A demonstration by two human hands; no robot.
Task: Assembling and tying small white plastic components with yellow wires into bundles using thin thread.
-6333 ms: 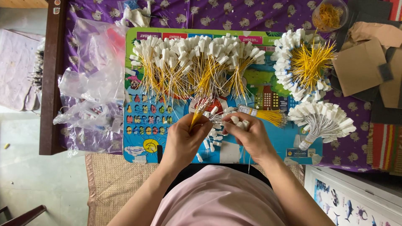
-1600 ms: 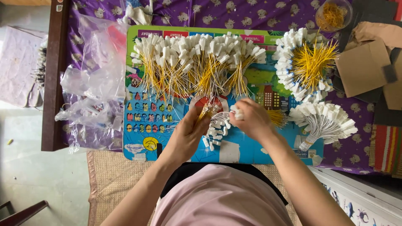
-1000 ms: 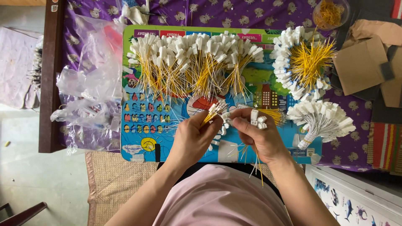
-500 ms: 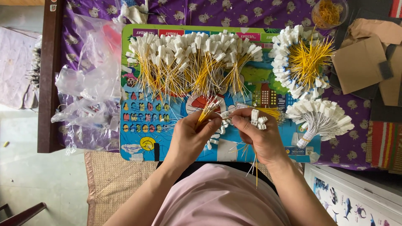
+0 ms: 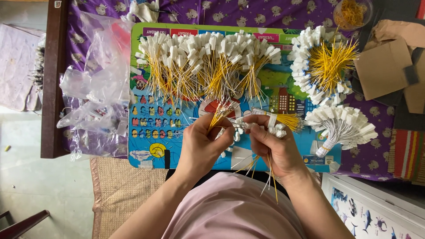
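Thin yellow wires (image 5: 220,117), white connectors (image 5: 242,125).

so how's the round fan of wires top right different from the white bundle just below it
The round fan has yellow wires meeting in its middle, ringed by white connectors; the white bundle has white wires. The round fan spreads into nearly a full circle, the white bundle only into a half fan, tied at its stem. Both lie untouched, right of the right hand, and carry white connectors.

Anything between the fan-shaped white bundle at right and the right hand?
Head view: a taped yellow-wire bundle lies between the white bundle and the right hand, on the mat.
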